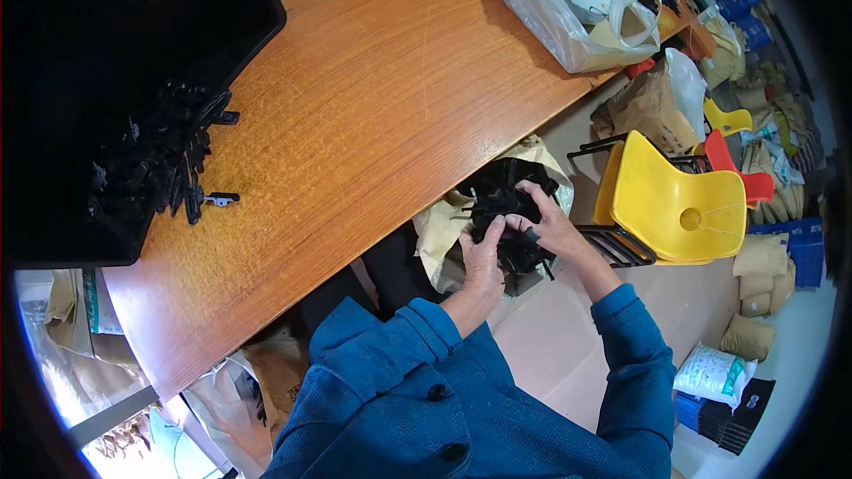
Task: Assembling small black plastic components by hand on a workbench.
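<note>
Beside the table edge, an open tan sack [437,229] holds a heap of black plastic parts [484,191]. My left hand [482,270] is at the near side of the sack's mouth, its thumb up against the black pieces and its fingers mostly hidden among them. My right hand [552,223] curls over the same heap from the right, fingers bent around some black parts. Both hands are closed on these dark pieces, whose exact kind I cannot make out. The thumbs nearly meet over the middle of the heap.
On the wooden table [355,80], a large black bin [115,0] stands at the left with a pile of black clips [160,160] by it. Plastic bags [550,27] lie at the far right end. A yellow chair [674,200] and several sacks [748,337] stand to the right.
</note>
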Available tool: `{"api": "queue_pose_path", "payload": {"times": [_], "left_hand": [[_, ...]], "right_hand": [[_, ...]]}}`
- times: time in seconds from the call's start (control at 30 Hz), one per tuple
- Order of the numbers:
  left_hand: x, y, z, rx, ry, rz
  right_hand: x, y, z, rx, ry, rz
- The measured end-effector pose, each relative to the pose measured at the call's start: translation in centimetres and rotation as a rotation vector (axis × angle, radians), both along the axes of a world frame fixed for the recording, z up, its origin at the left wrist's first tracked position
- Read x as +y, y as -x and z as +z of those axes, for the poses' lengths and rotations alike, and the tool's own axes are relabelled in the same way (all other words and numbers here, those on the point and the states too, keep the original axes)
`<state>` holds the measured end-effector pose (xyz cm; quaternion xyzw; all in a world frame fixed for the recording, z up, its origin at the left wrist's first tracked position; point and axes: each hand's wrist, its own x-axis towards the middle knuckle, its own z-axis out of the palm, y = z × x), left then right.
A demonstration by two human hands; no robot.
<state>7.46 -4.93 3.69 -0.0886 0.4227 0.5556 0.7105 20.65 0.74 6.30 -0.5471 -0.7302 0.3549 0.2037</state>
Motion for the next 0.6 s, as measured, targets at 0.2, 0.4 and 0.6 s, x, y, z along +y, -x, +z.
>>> {"api": "queue_pose_path", "payload": {"times": [0.2, 0.4, 0.6], "left_hand": [[-0.5, 0.6, 1.0, -0.018, -0.058, 0.069], [-1.4, 1.2, 0.7, 0.003, -0.089, 0.070], [-1.6, 2.2, 3.0, -0.019, -0.147, 0.113]], "right_hand": [[-0.3, 1.6, 2.9, -0.019, 0.012, 0.013], [-1.2, 2.6, 4.0, 0.045, 0.097, 0.027], [-1.2, 4.4, 7.8, 0.006, 0.035, 0.067]]}}
